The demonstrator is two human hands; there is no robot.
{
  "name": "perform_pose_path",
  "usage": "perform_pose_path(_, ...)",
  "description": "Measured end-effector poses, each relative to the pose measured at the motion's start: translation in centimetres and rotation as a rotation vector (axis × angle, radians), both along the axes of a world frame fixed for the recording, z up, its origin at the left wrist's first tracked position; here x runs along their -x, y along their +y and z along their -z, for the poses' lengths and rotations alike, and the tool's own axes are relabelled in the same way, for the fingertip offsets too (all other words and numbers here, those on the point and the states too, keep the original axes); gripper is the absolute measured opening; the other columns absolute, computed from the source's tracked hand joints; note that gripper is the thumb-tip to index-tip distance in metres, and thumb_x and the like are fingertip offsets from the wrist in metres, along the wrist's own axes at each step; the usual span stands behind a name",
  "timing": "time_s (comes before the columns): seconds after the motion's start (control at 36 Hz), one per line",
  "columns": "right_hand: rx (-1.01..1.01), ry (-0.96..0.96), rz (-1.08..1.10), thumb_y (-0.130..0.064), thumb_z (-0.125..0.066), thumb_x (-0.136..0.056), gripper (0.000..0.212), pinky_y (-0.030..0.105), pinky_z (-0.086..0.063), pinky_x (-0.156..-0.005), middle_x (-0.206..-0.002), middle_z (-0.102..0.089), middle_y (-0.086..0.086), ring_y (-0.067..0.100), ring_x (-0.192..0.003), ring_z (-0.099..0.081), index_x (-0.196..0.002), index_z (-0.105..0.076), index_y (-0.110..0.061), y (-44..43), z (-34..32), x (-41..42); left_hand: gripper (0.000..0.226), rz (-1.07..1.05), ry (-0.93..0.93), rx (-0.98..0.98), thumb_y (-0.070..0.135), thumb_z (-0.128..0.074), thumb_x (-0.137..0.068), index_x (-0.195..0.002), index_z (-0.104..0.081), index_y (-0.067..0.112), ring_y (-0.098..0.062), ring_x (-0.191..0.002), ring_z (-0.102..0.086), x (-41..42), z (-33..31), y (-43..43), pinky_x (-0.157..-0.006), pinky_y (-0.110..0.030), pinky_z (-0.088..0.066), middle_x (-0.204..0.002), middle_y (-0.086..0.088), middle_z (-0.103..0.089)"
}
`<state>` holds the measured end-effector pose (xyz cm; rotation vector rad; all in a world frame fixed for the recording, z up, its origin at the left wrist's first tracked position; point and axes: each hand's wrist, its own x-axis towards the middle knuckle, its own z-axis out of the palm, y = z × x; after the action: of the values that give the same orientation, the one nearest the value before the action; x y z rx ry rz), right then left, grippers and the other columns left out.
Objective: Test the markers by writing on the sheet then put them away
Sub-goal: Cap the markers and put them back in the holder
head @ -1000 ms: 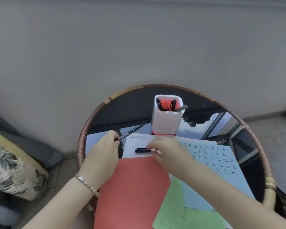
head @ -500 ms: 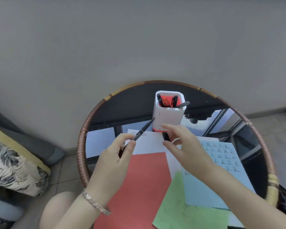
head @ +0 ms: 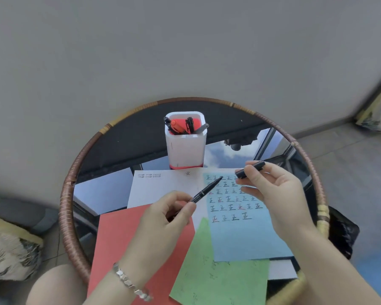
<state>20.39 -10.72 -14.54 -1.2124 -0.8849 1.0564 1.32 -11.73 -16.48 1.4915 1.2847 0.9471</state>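
Observation:
My left hand [head: 163, 219] grips an uncapped black marker [head: 206, 192] whose tip points up and right over the blue sheet [head: 246, 236]. That sheet carries several rows of written characters. My right hand [head: 277, 194] pinches the black marker cap [head: 250, 169] above the sheet's top right corner, a short gap from the marker tip. A white pen holder [head: 185, 148] with a red base stands at the back of the table and holds several markers.
The round glass table has a wicker rim [head: 68, 194]. A white sheet [head: 161, 188], a red sheet [head: 121, 243] and a green sheet [head: 220, 280] overlap on it. A patterned cushion [head: 7, 252] lies at the left; a grey wall is behind.
My right hand picked the cap off the white sheet and raised it to the right. My left hand swung the marker right, over the blue sheet. The camera tilted down.

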Motion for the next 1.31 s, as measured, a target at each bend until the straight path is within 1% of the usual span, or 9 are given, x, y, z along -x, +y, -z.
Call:
perform_pose_path(0.22,-0.022,-0.029,-0.042,-0.012,-0.061,-0.082,0.008,0.016,-0.054,-0.063,-0.071,-0.074,-0.006,0.006,-0.071,-0.069,-0.083,-0.066,-0.018,-0.1,0.0,0.6,0.012,0.026,0.046,-0.032,0.026,-0.059,-0.083,-0.082,-0.061,0.037,-0.012,-0.059,-0.046,-0.1,0.3,-0.1,-0.058,-0.024,-0.038,-0.058,0.009,-0.053)
perform_pose_path(0.33,0.004,-0.022,-0.069,-0.011,-0.061,-0.083,0.008,0.017,-0.055,-0.065,-0.072,-0.074,-0.006,0.006,-0.073,-0.069,-0.085,-0.066,-0.017,-0.1,0.2,0.9,0.012,0.021,0.074,-0.052,0.027,-0.058,-0.084,-0.081,-0.06,0.039,-0.015,-0.058,-0.046,0.0,0.2,-0.3,-0.055,-0.023,-0.038,-0.06,0.007,-0.054)
perform_pose_path(0.44,0.045,0.044,-0.088,-0.011,-0.06,-0.083,0.008,0.015,-0.053,-0.061,-0.071,-0.074,-0.005,0.006,-0.072,-0.068,-0.084,-0.066,-0.016,-0.3,0.4,1.0,0.011,0.013,0.097,-0.077,0.028,-0.058,-0.083,-0.083,-0.059,0.039,-0.025,-0.062,-0.049,0.0,0.1,-0.4,-0.056,-0.031,-0.04,-0.064,0.001,-0.057)
perform_pose_path(0.67,0.083,0.068,-0.11,-0.012,-0.059,-0.082,0.008,0.015,-0.052,-0.06,-0.071,-0.074,-0.003,0.006,-0.07,-0.068,-0.083,-0.067,-0.014,-0.8,0.4,1.1,0.007,0.025,0.155,-0.132,0.029,-0.057,-0.083,-0.082,-0.059,0.036,-0.007,-0.051,-0.04,0.1,-0.1,-0.8,-0.05,-0.019,-0.033,-0.071,-0.001,-0.058)
perform_pose_path(0.83,0.112,0.121,-0.132,-0.014,-0.059,-0.08,0.008,0.015,-0.052,-0.059,-0.073,-0.074,-0.001,0.008,-0.071,-0.068,-0.081,-0.067,-0.013,-1.0,0.3,0.9,0.003,0.007,0.309,-0.292,0.035,-0.056,-0.084,-0.082,-0.058,0.034,-0.007,-0.053,-0.042,0.2,-0.3,-1.0,-0.05,-0.017,-0.032,-0.066,0.005,-0.058)
perform_pose_path(0.94,0.135,0.171,-0.182,-0.023,-0.063,-0.066,0.013,0.016,-0.053,-0.06,-0.077,-0.075,0.002,0.009,-0.072,-0.069,-0.074,-0.069,-0.015,-1.3,0.1,1.3,0.023,-0.001,0.378,-0.409,0.051,-0.042,-0.079,-0.094,-0.051,0.036,-0.014,-0.067,-0.051,-0.1,-0.1,-1.0,-0.058,-0.024,-0.041,-0.07,0.008,-0.059)
perform_pose_path(1.06,0.102,0.144,-0.212,-0.022,-0.065,-0.06,0.019,0.017,-0.054,-0.061,-0.074,-0.075,0.003,0.011,-0.072,-0.07,-0.076,-0.067,-0.012,-1.8,0.3,2.2,0.016,0.002,0.398,-0.514,0.043,-0.044,-0.083,-0.089,-0.054,0.032,-0.01,-0.062,-0.047,-0.3,-0.3,-1.0,-0.054,-0.025,-0.04,-0.066,0.01,-0.056)
perform_pose_path(1.19,-0.042,0.119,-0.217,-0.022,-0.066,-0.059,0.009,0.017,-0.054,-0.065,-0.069,-0.074,0.005,0.014,-0.072,-0.07,-0.064,-0.071,-0.016,-2.1,-0.4,2.6,0.009,-0.016,0.331,-0.565,0.032,-0.051,-0.084,-0.085,-0.058,0.027,0.005,-0.054,-0.042,-0.4,-1.2,-1.2,-0.05,-0.007,-0.031,-0.061,0.021,-0.048)
perform_pose_path(1.31,-0.175,0.079,-0.267,-0.04,-0.074,-0.055,0.026,0.016,-0.052,-0.067,-0.071,-0.075,0.003,0.013,-0.074,-0.071,-0.07,-0.072,-0.019,-2.0,-1.3,2.6,0.006,-0.003,0.146,-0.4,0.03,-0.058,-0.08,-0.076,-0.061,0.027,0.0,-0.046,-0.037,-0.9,-2.2,-1.3,-0.047,-0.007,-0.025,-0.05,0.02,-0.045)
